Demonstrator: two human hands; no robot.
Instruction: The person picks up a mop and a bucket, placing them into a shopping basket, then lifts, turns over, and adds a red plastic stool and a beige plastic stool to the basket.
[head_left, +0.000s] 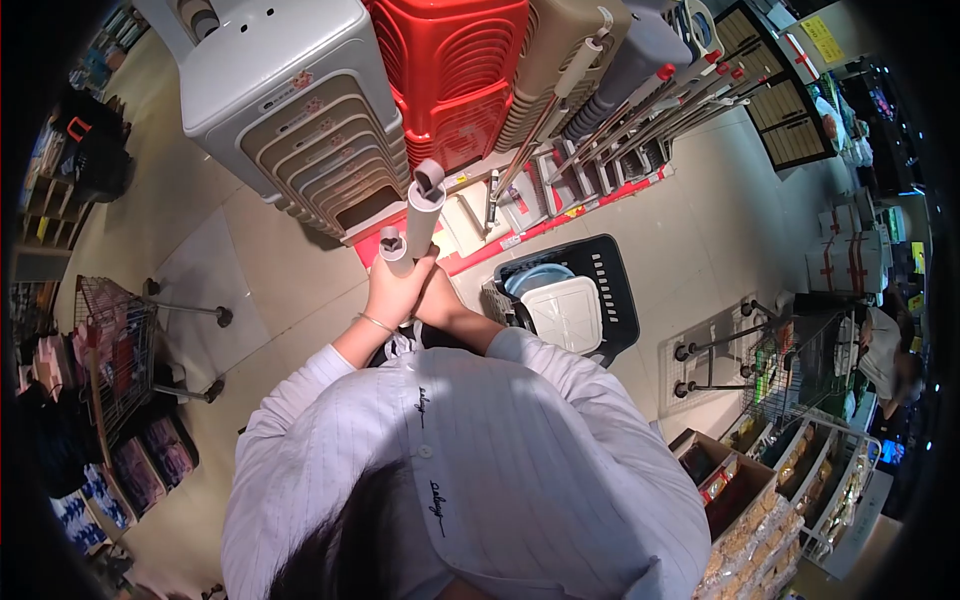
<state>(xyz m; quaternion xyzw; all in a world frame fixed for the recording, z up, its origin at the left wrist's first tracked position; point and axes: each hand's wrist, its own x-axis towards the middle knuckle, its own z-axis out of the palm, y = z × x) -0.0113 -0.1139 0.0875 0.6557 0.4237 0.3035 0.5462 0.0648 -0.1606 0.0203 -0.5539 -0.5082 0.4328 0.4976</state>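
Note:
Two white pole handles with grey hanging-loop ends rise in front of my body, close together. My left hand, with a bracelet at the wrist, is closed around the nearer handle. Just right of it, my right hand wraps the lower part of the taller handle, partly behind the left hand. What the handles lead to below is hidden by my hands and body. A dark shopping basket stands on the floor to the right, holding a light blue basin and a white square-lidded item.
Stacked grey stools, red stools and beige stools stand ahead. Beside them, dustpans and long poles line a red-edged display base. Wire carts stand left and right. Packaged-goods boxes sit at lower right.

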